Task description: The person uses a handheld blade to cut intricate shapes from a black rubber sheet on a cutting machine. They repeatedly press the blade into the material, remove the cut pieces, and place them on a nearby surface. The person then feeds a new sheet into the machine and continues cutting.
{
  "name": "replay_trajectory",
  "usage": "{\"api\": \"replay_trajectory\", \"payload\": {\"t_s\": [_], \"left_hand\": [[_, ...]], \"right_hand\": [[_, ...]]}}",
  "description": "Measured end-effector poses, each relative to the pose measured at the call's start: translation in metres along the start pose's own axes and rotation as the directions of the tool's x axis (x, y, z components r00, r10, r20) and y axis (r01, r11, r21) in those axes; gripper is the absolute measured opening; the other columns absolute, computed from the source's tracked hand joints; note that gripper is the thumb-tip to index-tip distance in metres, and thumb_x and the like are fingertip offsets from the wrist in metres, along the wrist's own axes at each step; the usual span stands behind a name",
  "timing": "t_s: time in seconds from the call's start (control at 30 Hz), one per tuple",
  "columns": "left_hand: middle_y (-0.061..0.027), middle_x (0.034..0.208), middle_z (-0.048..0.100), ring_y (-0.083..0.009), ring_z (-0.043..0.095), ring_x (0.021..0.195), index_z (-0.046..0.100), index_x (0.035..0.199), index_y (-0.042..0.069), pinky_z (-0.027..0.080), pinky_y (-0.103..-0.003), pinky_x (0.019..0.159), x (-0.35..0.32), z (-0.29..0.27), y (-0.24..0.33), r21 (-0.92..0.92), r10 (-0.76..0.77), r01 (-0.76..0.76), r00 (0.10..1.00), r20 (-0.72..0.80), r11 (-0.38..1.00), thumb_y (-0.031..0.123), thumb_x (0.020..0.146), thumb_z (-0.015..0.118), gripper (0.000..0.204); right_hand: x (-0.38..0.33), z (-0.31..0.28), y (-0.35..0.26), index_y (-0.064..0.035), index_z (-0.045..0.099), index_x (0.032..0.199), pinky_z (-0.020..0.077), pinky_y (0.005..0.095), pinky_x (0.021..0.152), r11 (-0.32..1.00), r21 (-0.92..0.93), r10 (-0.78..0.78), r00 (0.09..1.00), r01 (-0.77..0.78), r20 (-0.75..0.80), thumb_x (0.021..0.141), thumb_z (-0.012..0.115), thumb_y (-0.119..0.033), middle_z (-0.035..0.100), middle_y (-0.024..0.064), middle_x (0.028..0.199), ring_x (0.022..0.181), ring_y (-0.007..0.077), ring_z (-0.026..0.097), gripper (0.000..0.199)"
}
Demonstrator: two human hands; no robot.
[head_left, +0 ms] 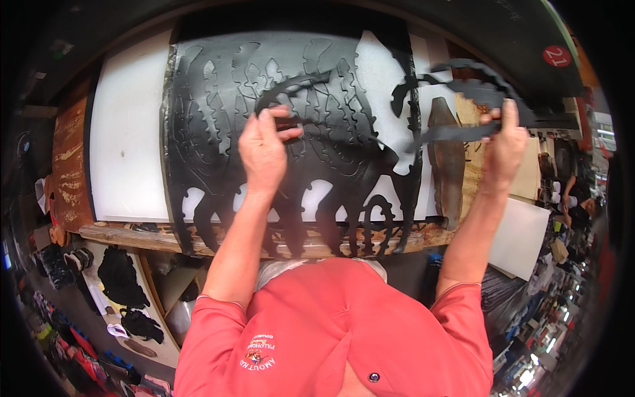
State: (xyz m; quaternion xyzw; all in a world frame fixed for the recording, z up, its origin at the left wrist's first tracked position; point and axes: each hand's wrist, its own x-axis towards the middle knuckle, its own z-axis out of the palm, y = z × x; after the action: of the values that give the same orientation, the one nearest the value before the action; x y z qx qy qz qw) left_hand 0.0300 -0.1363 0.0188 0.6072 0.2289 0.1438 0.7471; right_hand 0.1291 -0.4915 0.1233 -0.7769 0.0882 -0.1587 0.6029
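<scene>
A large black sheet (225, 149) lies in front of me, with curved, notched outlines cut into it and openings along its near side. My left hand (263, 145) is over its middle, thumb and fingers closed on a curved black strip (296, 85) that arches away to the right. Off the sheet's right edge, my right hand (506, 142) grips notched black strips (456, 136). They are bent and partly blurred by motion. How many pieces it holds I cannot tell.
Under the sheet is a white board (132, 132) with a wooden front edge (126, 235). A worn brown elongated piece (446, 152) lies at the right. A dark machine part with a red round sticker (556, 56) overhangs the far side. Black scraps (122, 278) lie on a lower-left shelf.
</scene>
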Motion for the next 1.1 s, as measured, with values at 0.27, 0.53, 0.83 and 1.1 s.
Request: {"api": "replay_trajectory", "payload": {"t_s": [0.27,0.53,0.83,1.1], "left_hand": [[-0.0176,0.126,0.074,-0.021,0.074,0.104,0.073,0.125,-0.006,0.059,-0.038,0.096,-0.006,-0.003,-0.011,0.277,0.156,-0.209,0.967,0.204,0.938,0.023,0.113,0.059,0.035],[-0.0314,0.145,0.061,-0.0443,0.057,0.135,0.064,0.136,-0.013,0.046,-0.049,0.117,-0.03,-0.139,0.03,0.908,0.521,-0.232,0.854,0.017,0.35,0.016,0.101,0.07,0.045],[-0.0297,0.136,0.066,-0.0371,0.071,0.115,0.06,0.141,-0.013,0.056,-0.046,0.103,-0.037,-0.193,0.054,0.643,0.207,-0.017,0.953,-0.222,0.766,0.021,0.103,0.073,0.053],[0.0066,0.085,0.054,-0.0059,0.042,0.074,0.069,0.095,0.0,0.039,-0.026,0.062,-0.008,-0.218,0.074,0.558,-0.241,0.204,0.971,-0.008,0.804,0.033,0.106,0.069,0.035]], "right_hand": [[0.059,-0.048,-0.036,0.0078,0.076,0.11,0.0645,0.0328,0.078,0.975,0.107,-0.17,0.963,0.196,-0.209,0.11,0.067,-0.024,0.076,0.0145,0.104,0.094,0.021,0.074,0.033],[0.005,0.158,-0.053,0.008,0.076,0.108,0.0645,0.0291,0.081,0.94,0.139,-0.316,0.949,0.312,0.011,0.112,0.064,-0.029,0.082,0.0147,0.102,0.086,0.0204,0.079,0.039],[-0.135,0.315,-0.031,-0.0026,0.071,0.121,0.0602,0.0384,0.079,0.387,0.156,-0.817,0.259,0.909,0.515,0.095,0.071,0.005,0.072,0.0134,0.102,0.091,0.0315,0.072,0.027],[-0.2,0.306,0.014,0.0001,0.066,0.137,0.0547,0.0481,0.099,0.512,0.167,-0.608,0.218,0.842,0.764,0.069,0.077,0.009,0.066,0.017,0.12,0.116,0.0404,0.062,0.07]]}}
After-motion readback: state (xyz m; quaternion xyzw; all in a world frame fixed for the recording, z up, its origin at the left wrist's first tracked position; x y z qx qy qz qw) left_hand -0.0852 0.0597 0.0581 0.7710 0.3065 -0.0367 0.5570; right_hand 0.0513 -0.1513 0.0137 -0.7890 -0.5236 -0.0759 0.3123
